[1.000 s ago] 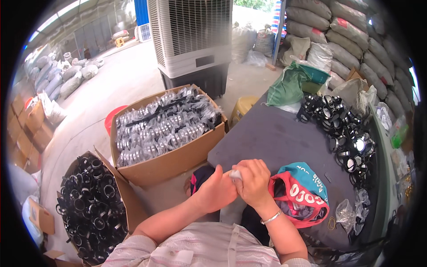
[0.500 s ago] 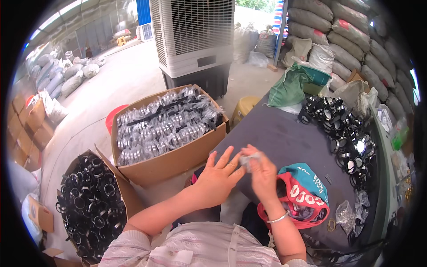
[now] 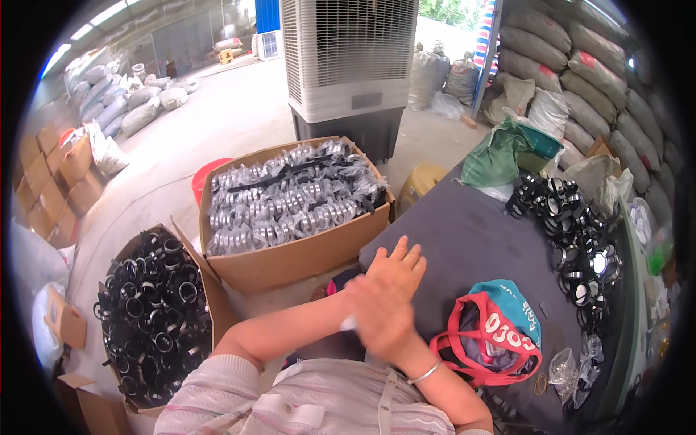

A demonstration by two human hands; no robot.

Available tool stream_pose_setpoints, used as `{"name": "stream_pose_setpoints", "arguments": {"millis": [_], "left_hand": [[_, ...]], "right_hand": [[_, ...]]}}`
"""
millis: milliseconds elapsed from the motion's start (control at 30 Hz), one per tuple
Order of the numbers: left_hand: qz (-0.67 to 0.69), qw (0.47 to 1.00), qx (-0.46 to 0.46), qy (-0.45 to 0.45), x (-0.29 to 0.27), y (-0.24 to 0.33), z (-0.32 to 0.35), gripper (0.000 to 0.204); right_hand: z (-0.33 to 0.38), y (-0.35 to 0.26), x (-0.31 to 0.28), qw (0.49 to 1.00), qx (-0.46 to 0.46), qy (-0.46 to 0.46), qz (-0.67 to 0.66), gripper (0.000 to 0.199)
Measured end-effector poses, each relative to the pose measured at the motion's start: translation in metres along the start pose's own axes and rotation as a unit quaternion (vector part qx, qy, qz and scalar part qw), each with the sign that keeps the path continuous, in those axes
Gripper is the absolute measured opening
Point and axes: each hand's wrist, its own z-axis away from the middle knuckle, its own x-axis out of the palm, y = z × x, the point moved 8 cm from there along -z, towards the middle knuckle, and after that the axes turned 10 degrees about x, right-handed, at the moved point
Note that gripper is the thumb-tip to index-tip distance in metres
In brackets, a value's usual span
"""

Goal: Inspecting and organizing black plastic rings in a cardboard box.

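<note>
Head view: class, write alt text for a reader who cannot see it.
A person's right hand lies over the left hand at the edge of a dark table, a bit of white showing under it. Left stand two boxes of black rings; a bag and loose rings lie on the table.

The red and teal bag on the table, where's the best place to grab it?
Take the red and teal bag by its red strap loop at the near left edge, coming from above; the loop stands clear of the grey table, likely leaving room for fingers.
</note>
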Motion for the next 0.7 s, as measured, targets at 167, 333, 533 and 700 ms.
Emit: {"name": "stream_pose_setpoints", "arguments": {"millis": [167,333,533,700], "left_hand": [[0.014,0.999,0.038,-0.015,-0.016,0.004,0.012,0.056],[-0.061,0.996,0.019,0.063,-0.016,0.003,0.004,0.06],[-0.105,0.993,0.061,-0.009,-0.012,0.02,-0.009,0.05],[-0.434,0.881,-0.1,0.159,0.021,0.018,0.007,0.041]], "right_hand": [[0.003,0.072,-0.028,0.985,0.14,0.099,0.016,0.025],[-0.001,0.04,-0.009,0.958,0.23,0.064,-0.161,0.028],[-0.001,-0.03,0.021,0.995,-0.053,0.027,-0.08,0.024],[-0.017,0.054,-0.016,0.899,0.351,-0.002,-0.262,0.029]]}}
